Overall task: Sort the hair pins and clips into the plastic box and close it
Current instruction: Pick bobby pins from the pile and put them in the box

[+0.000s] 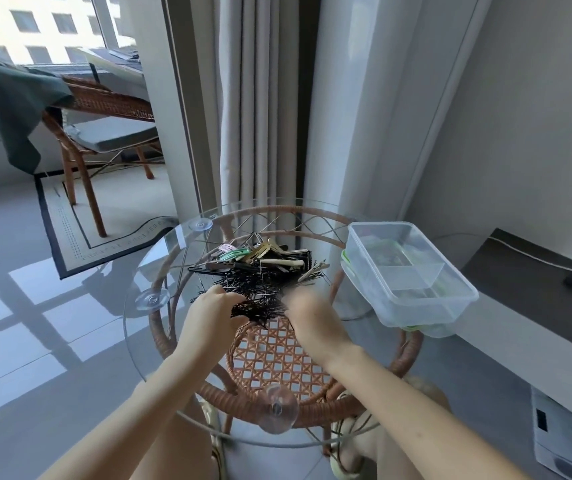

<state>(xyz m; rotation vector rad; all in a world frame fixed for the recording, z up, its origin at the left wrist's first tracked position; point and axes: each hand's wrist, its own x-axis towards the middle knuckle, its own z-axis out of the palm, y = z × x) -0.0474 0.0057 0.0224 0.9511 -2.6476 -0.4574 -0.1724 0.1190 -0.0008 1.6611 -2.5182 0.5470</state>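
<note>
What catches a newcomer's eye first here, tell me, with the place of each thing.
The tangled heap of hair pins and clips in the middle of the round glass table, with the left hand gripping a bunch of black pins at its near edge and the blurred right hand beside it. To the right stands the clear plastic box, open, at the table's edge.

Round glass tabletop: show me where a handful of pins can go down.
Bare: the round glass tabletop left of the heap of black hair pins and coloured clips, and the near strip between the forearms. Crowded: the centre, left hand and right hand at the heap; the clear plastic box fills the right edge.
</note>
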